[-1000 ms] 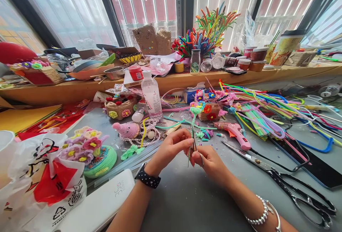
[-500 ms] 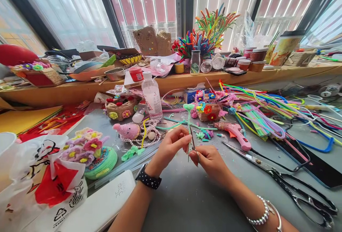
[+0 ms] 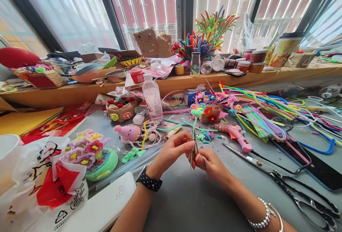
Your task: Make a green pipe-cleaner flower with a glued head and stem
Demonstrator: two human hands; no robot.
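Note:
My left hand [image 3: 177,148] is closed in a pinch on the stem of a pale green fuzzy-wire flower [image 3: 197,112]. The flower stands upright above my fingers, and its thin stem end sticks out below them. Small scissors [image 3: 197,146] are in my right hand [image 3: 212,161], fingers closed around the handles, blades pointing up along the stem. Both hands are close together, and my fingers partly hide the blades and stem. Behind them lie green and purple fuzzy scraps [image 3: 207,136] and a pink hot glue gun [image 3: 236,135].
Large scissors [image 3: 258,162] lie to the right, near a dark flat panel [image 3: 320,171] and a heap of coloured fuzzy wires [image 3: 267,107]. A clear bottle [image 3: 153,98], white power bank [image 3: 112,198], crocheted flower pot [image 3: 103,164] and plastic bag [image 3: 66,185] stand or lie leftward.
The flower, both hands and the small scissors have shifted slightly right and down. The flower head now overlaps the flowered basket behind it. Both grips stay closed.

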